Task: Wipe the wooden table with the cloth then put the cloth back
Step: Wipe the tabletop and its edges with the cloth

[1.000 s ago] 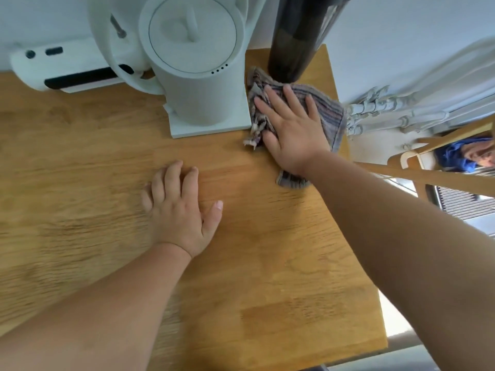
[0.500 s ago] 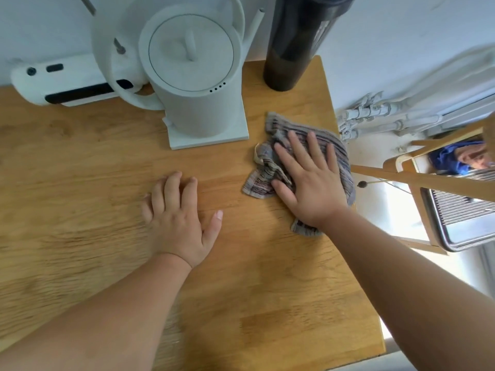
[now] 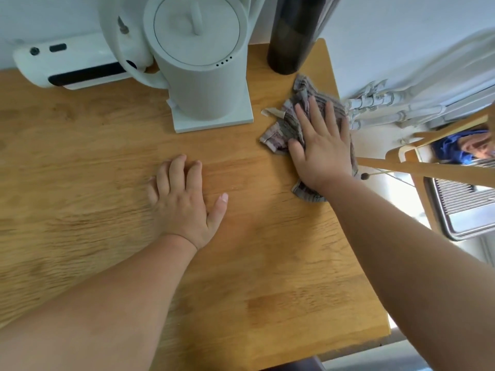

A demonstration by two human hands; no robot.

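Observation:
A crumpled grey striped cloth (image 3: 281, 129) lies on the wooden table (image 3: 241, 277) near its right edge, in front of a dark bottle. My right hand (image 3: 321, 145) presses flat on the cloth with straight, spread fingers and covers most of it. My left hand (image 3: 184, 202) rests palm down on the bare wood at the middle of the table, fingers straight, holding nothing.
A white kettle (image 3: 198, 57) on its square base stands at the back, with a white device (image 3: 69, 65) to its left against the wall. A dark bottle (image 3: 292, 36) stands at the back right corner. A wooden chair (image 3: 428, 172) and pipes (image 3: 388, 103) lie beyond the right edge.
My right hand slid the cloth from beside the bottle toward me along the right edge, then a little back toward the bottle. My left hand stayed in place.

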